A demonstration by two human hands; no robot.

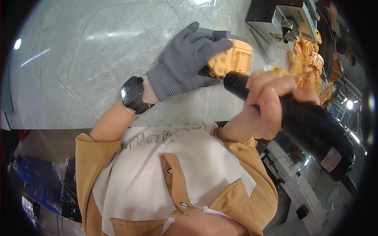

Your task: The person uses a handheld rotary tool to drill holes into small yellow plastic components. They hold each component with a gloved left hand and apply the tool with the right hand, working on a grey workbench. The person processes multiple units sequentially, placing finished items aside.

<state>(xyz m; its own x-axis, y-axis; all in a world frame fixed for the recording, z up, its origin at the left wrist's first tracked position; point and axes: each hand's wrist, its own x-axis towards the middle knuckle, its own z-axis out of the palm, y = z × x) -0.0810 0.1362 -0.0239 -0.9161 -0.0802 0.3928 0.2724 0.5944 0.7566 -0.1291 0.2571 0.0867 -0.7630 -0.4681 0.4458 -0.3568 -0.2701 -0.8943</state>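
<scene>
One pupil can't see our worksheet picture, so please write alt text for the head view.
A bare right hand holds a black handheld tool close to an orange plastic part, which the grey-gloved left hand grips over a marbled grey table. More orange parts lie to the right, near a boxy metal device.

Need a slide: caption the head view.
Gloved left hand holds an orange part; bare right hand grips a black handheld tool.

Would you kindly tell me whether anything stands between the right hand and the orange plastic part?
Only the black handheld tool in the right hand, its nose close to the orange plastic part; contact is unclear. Nothing else visible is in between.
</scene>
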